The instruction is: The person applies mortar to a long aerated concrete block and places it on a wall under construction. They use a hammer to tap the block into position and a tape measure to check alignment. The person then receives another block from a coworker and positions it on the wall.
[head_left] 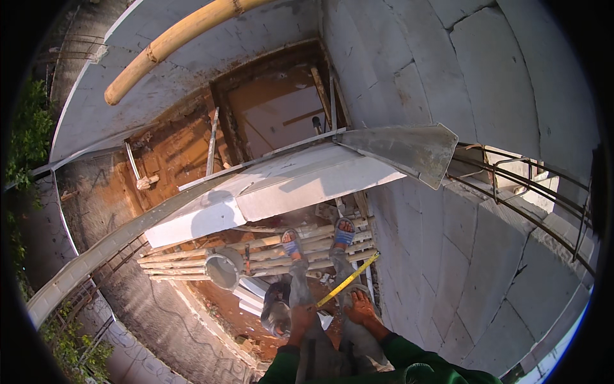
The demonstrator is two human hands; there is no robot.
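My left hand (302,318) is closed at the near end of a yellow tape measure (348,280). Its blade slants up and right, out past my knees toward the edge of the bamboo platform (320,246). Resting against my right leg is my right hand (363,312), fingers spread, with nothing in it. The case of the tape is hidden by my left hand. Below the hands, my feet in blue sandals (291,246) stand on the bamboo poles.
A round bucket (224,271) sits on the platform's left part. Beyond my feet runs a pale block wall (281,192) with a grey metal sheet (409,150) at its right end. Rebar (531,185) juts out right. Overhead crosses a bamboo pole (173,45). A muddy floor (173,173) lies far below.
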